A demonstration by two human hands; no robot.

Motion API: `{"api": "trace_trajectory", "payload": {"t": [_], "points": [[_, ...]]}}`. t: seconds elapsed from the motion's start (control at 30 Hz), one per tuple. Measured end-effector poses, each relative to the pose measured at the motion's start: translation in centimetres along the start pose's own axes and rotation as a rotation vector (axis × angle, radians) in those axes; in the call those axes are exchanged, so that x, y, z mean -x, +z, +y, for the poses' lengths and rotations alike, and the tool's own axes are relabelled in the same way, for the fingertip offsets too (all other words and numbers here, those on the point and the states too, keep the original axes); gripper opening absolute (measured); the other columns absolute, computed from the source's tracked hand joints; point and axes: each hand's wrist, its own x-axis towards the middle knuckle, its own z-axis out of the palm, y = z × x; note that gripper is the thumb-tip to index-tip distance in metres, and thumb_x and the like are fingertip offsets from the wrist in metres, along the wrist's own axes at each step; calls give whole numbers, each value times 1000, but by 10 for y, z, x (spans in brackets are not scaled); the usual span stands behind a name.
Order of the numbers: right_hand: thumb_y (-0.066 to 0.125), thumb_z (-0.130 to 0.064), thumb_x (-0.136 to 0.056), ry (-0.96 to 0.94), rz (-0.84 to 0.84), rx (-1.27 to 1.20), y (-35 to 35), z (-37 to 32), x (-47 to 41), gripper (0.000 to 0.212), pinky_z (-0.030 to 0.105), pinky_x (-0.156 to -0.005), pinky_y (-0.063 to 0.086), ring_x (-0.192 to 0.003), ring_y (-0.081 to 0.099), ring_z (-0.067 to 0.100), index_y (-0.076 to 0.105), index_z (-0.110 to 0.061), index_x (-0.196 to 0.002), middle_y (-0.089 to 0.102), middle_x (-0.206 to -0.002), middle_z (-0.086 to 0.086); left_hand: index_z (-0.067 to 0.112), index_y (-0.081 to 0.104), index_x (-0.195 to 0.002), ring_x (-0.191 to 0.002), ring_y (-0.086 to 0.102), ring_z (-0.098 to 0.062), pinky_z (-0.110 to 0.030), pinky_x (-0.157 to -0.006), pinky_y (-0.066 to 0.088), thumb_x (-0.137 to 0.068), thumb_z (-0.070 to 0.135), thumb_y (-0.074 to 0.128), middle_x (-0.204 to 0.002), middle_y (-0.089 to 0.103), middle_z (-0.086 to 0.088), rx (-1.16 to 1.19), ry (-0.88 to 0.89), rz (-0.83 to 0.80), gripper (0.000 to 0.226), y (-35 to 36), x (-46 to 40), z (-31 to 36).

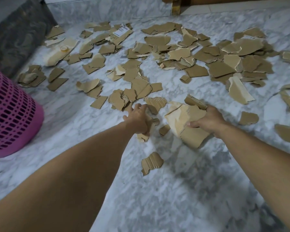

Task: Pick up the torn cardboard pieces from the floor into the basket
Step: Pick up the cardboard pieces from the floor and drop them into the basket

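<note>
Several torn brown cardboard pieces (182,54) lie scattered over the marble floor (84,124). My right hand (208,121) grips a stack of large cardboard pieces (184,124), lifted off the floor at centre right. My left hand (138,119) reaches forward with its fingers spread over a ridged corrugated piece (155,102), and a small piece (142,137) shows under its palm. Whether it holds that piece is hidden. The pink perforated basket (10,114) stands at the far left edge.
A dark rolled mat or cushion (18,32) lies at the back left by the wall. One loose corrugated piece (151,163) sits near me between my arms. A wooden furniture leg (175,5) stands at the back.
</note>
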Motion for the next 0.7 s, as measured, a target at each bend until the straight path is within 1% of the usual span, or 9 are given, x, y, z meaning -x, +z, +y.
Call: {"api": "trace_trajectory", "payload": {"t": [0.07,0.13,0.27,0.37,0.43,0.5,0.6,0.63,0.7], "points": [[93,-24,-60,-9,4,-8,0,2,0,82,32,-94,46,-116,53,22,50,-16,-130,55,-117,-2,23,34,-140,-129,27,-28,-44,-101,44,-66,16,84,-135,32,-2,-88,69,-45,90,-5,-3,5],[93,-23,-60,-11,-1,-19,0,3,2,84,31,-94,46,-119,52,23,49,-16,-131,54,-118,-2,20,37,-138,-121,34,-26,-40,-95,49,-63,16,87,-128,37,-4,-126,107,-50,90,-6,-5,11],[93,-24,-59,-20,-20,-3,-2,4,5,89,29,-91,45,-120,52,24,48,-15,-135,56,-128,2,19,42,-131,-111,48,-27,-39,-89,52,-62,14,87,-120,49,-9,-143,80,-81,82,-7,-8,14],[94,-25,-58,-21,-18,3,-2,5,4,88,28,-87,44,-119,53,24,49,-15,-134,57,-125,2,16,40,-130,-104,50,-25,-34,-85,54,-66,13,85,-125,44,-11,-121,91,-88,78,-10,-10,13],[94,-25,-57,-18,-19,-4,-2,4,3,87,29,-87,45,-117,53,24,50,-16,-132,57,-124,1,14,40,-132,-97,48,-22,-31,-77,54,-70,9,81,-120,44,-9,-42,75,-81,75,-12,-11,11],[94,-25,-57,-14,-29,0,-2,5,1,88,31,-89,46,-117,53,24,50,-17,-132,58,-126,2,14,45,-129,-91,50,-19,-25,-63,50,-73,4,77,-107,48,-4,40,59,-73,66,-13,-13,9],[94,-26,-58,-22,-27,20,-1,6,0,87,32,-91,47,-115,53,23,50,-18,-132,58,-125,2,9,59,-114,-80,58,-13,-14,-52,51,-74,-5,72,-88,58,1,148,128,-16,44,-25,-21,13],[93,-25,-58,-27,-26,24,-1,6,-1,85,32,-91,47,-112,53,22,50,-18,-131,58,-124,2,7,62,-109,-78,59,-12,-13,-52,51,-76,-6,71,-83,58,1,178,139,-7,36,-31,-25,17],[92,-24,-59,-41,-20,37,0,5,-1,80,31,-88,47,-104,52,20,52,-19,-128,59,-121,2,7,63,-104,-84,60,-14,-18,-58,47,-77,0,72,-86,58,1,146,153,55,29,-44,-38,25]]}}
